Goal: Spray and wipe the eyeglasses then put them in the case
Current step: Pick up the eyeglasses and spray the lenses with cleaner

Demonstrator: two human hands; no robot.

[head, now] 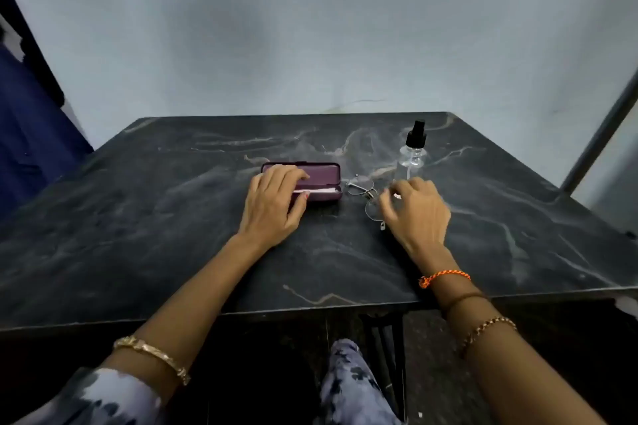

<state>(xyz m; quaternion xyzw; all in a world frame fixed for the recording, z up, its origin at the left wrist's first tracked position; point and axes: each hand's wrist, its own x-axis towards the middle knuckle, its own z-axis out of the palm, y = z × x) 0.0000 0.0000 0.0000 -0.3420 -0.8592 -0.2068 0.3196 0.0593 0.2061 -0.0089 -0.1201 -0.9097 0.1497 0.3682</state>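
A purple eyeglass case [322,176] lies partly open on the dark marble table [172,217], with a white cloth showing in the gap. My left hand [274,202] grips the case, fingers over its lid and thumb at the front edge. Thin wire-framed eyeglasses [362,188] lie just right of the case. My right hand [416,209] hovers over the right part of the glasses with fingers curled; whether it touches them is unclear. A clear spray bottle [411,157] with a black nozzle stands upright behind my right hand.
The table's near edge [310,310] runs across the lower frame, with my knee below it. A pale wall stands behind the table. A grey metal pole [600,134] leans at the right and a dark blue surface [31,134] sits at the left.
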